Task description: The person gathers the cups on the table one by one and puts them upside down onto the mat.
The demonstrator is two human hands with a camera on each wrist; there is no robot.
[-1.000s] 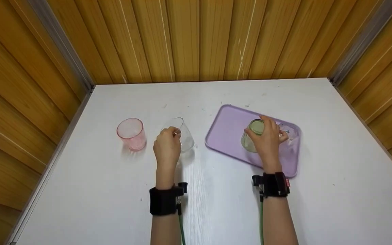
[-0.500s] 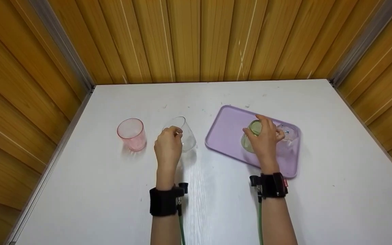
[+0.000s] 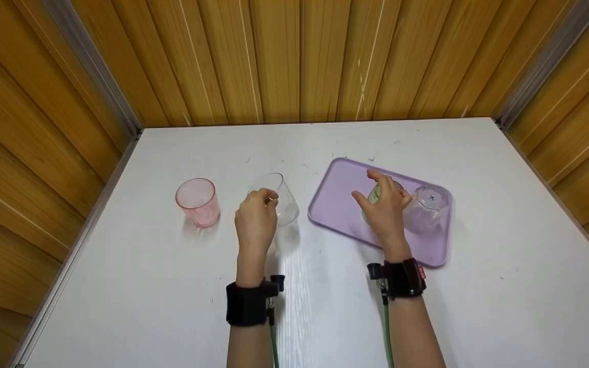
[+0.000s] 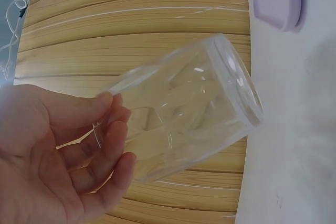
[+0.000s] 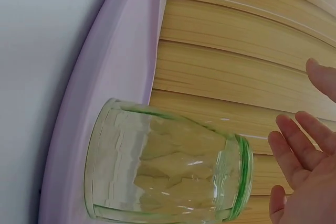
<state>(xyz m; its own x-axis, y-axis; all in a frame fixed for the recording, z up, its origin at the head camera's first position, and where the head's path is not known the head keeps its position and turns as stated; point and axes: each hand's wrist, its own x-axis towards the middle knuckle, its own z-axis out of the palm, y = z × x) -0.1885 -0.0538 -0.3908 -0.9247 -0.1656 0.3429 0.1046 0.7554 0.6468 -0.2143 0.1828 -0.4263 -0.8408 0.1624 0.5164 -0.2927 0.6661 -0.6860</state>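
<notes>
My left hand [image 3: 255,220] pinches the upper end of a clear drinking glass [image 4: 178,114] between thumb and fingers. The glass hangs tilted over the white table, left of the lilac tray [image 3: 338,189]. A green-tinted drinking glass [image 5: 173,171] stands on the tray, its wide end down. Over it in the head view, my right hand [image 3: 387,214] has its thumb and fingers spread and partly hides it. The right wrist view shows a gap between these fingertips [image 5: 278,137] and the glass's green-edged top. Another clear glass [image 3: 422,217] is at the tray's right end.
A pink drinking glass [image 3: 198,202] stands upright on the table at the left. Yellow wood-patterned panels [image 3: 294,61] rise behind the table [image 3: 172,296] and along both sides. A green cable trails from each wrist strap.
My right hand has let go of the green glass and moved left, its fingers spreading wider. My left hand has moved slightly right with the clear glass.
</notes>
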